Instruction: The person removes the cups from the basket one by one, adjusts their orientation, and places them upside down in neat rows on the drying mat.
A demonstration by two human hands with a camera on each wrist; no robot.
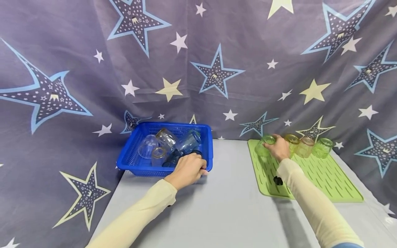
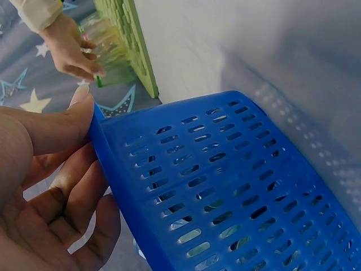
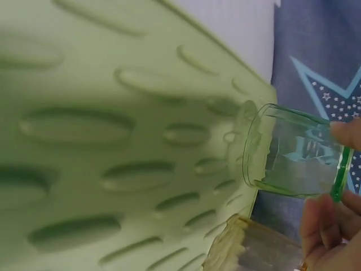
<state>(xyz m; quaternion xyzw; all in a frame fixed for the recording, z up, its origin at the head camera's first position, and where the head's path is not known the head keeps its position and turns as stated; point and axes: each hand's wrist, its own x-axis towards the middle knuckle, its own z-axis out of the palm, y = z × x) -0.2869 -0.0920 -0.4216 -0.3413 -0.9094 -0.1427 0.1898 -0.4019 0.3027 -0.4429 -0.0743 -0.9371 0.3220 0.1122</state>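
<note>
My left hand [image 1: 188,169] pinches the front right rim of a blue plastic basket [image 2: 214,164], thumb on one side and fingers on the other. Inside the basket lie several glasses, among them a clear glass with an amber tint [image 1: 166,137], a rounded clear one [image 1: 148,146] and a pale blue one [image 1: 190,142]; dark blue glass is partly hidden by the hand. Over on the right, my right hand [image 1: 280,148] holds a green glass [image 3: 299,152] by its base end. That glass is upside down at the back left corner of a green drying mat [image 1: 328,179].
Right of the held glass, a yellow glass [image 1: 292,143], a pinkish glass [image 1: 305,147] and another green glass [image 1: 322,148] stand in a row along the mat's back edge. A star-printed curtain [image 1: 217,113] hangs behind the white table [image 1: 223,206].
</note>
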